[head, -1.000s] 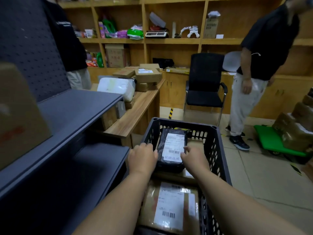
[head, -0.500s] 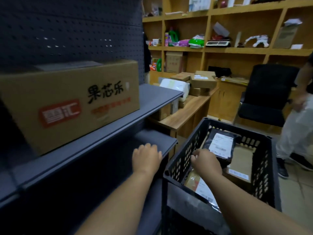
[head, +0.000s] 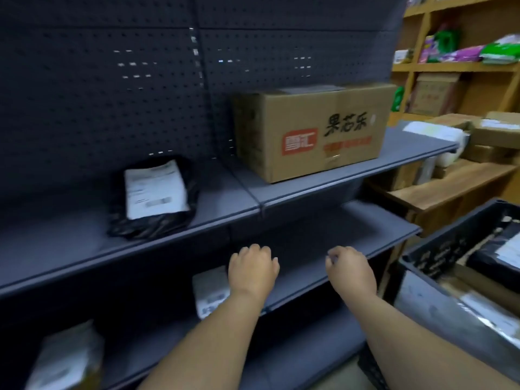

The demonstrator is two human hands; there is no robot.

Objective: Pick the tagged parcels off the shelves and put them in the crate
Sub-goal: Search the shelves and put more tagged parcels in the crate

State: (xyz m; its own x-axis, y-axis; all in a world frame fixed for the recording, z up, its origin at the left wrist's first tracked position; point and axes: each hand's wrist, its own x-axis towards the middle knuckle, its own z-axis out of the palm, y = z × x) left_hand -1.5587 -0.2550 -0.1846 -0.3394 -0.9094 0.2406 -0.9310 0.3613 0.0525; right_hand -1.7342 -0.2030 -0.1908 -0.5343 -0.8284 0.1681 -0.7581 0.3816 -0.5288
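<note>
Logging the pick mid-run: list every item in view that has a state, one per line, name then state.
left hand: empty, fingers curled, held before the shelves
right hand: empty, fingers curled
black bag parcel: lying on upper shelf, label up
cardboard box: upright on upper shelf, closed
white-labelled parcel: on lower shelf, partly hidden by left hand
crate: holding parcels, at right

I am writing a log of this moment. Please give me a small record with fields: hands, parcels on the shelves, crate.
left hand: empty, fingers curled, in front of the lower shelf
right hand: empty, fingers curled, apart from the left
upper shelf: black bag with white label at left; box at right
lower shelf: small white parcel partly behind the left hand
bottom left: blurred parcel
crate: at right, holds parcels
</note>
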